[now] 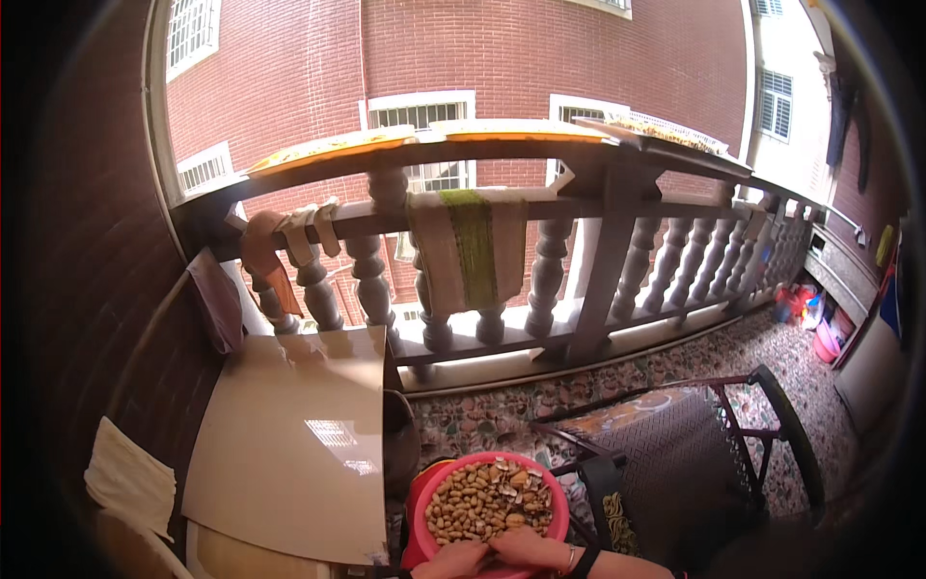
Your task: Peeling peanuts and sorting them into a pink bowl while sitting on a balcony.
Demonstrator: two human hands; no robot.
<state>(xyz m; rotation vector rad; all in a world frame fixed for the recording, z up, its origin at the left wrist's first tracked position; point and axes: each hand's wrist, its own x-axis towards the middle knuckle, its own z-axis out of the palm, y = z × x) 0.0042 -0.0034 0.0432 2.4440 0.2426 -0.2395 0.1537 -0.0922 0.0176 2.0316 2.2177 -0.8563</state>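
Observation:
Before me stands a pink plastic basin (562,510) full of unshelled peanuts (466,504). Broken shell pieces (508,490) lie among them toward the far right side. My left hand (463,559) and my right hand (522,546) meet over the basin's near edge, fingertips close together just above the peanuts. Whatever lies between the fingers is too small and covered to make out. A bracelet and a dark band circle my right wrist. Something red (414,554) shows beneath the basin on the left.
A glossy beige board (289,434) stands at left. A woven reclining chair (651,449) occupies the right. Ahead runs a baluster railing (550,268) with a striped cloth (470,250) over it and trays (521,130) on top. Bags and a pink bowl (826,342) sit far right.

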